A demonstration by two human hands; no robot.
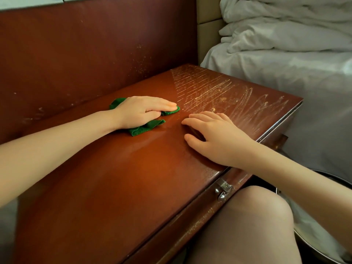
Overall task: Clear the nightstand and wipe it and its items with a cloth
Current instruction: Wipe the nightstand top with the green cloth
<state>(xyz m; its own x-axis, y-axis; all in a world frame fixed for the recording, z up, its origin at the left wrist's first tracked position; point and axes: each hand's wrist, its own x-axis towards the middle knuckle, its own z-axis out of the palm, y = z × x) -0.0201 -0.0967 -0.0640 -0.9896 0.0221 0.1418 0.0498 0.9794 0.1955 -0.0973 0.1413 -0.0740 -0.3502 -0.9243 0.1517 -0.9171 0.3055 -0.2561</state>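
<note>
Open stretch of nightstand top (118, 168) toward near end, padded wall panel (76, 54) closing off back, bed (285, 69) just beside far end, knee (247, 225) at front edge

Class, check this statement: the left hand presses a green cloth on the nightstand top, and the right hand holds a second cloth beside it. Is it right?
Not quite. The head view shows the right hand holds nothing; it rests bare on the nightstand top. The left hand does press the green cloth there.
</note>
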